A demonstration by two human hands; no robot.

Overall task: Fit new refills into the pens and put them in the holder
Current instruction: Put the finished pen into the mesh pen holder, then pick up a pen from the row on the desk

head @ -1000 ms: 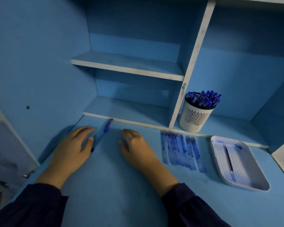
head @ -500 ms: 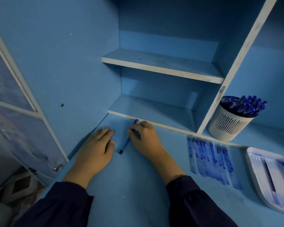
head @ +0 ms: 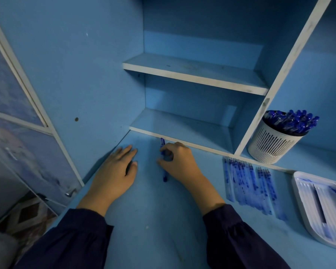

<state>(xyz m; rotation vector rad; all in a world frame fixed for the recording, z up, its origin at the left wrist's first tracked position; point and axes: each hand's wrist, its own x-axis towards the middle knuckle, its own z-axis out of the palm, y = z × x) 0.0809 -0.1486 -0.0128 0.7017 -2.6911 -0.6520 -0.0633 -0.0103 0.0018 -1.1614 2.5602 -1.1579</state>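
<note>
The pen (head: 164,172) lies on the desk (head: 153,220) under the fingertips of the right hand (head: 179,162). Its long axis runs from just beyond them, at the shelf edge (head: 202,147), back toward the wrist. Index finger and thumb curl in and pinch the barrel near its middle. The left hand (head: 117,171) rests flat just across the pen, fingers straight and close together, holding nothing. The right hand is nearer, so the lift is probably its job, with the refills (head: 246,183) well off past its knuckles.
</note>
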